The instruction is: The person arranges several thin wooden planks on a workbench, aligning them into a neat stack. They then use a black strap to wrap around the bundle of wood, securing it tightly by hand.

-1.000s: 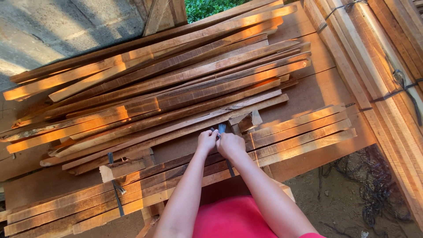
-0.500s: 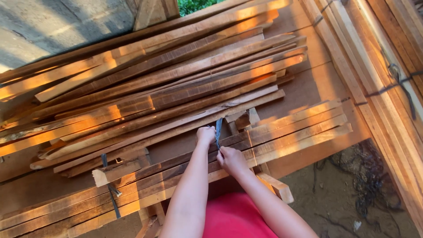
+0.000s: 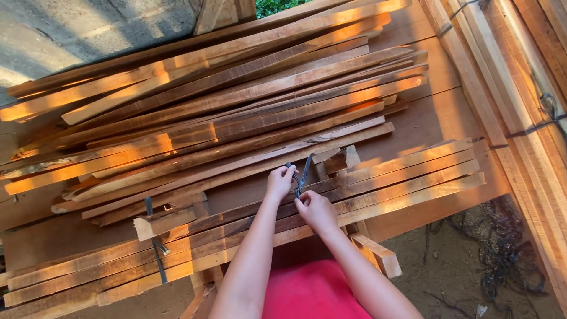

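My right hand point(image 3: 316, 211) pinches the lower part of the dark strap point(image 3: 302, 175); it sat higher, beside the left, a second ago. My left hand point(image 3: 280, 181) grips the strap's upper end, over the near bundle point(image 3: 413, 177) of slats. Beyond lies the loose pile point(image 3: 236, 100), unmoved.

This looks like an outdoor timber yard or rough woodworking spot: long reddish-brown sawn wooden slats point(image 3: 236, 112) lie heaped on a brown plywood tabletop point(image 3: 437, 112), strapped bundles of pale planks point(image 3: 531, 118) stand alongside, with bare dirt ground point(image 3: 460, 272), grey concrete paving point(image 3: 71, 29) and green foliage point(image 3: 277, 6) around.
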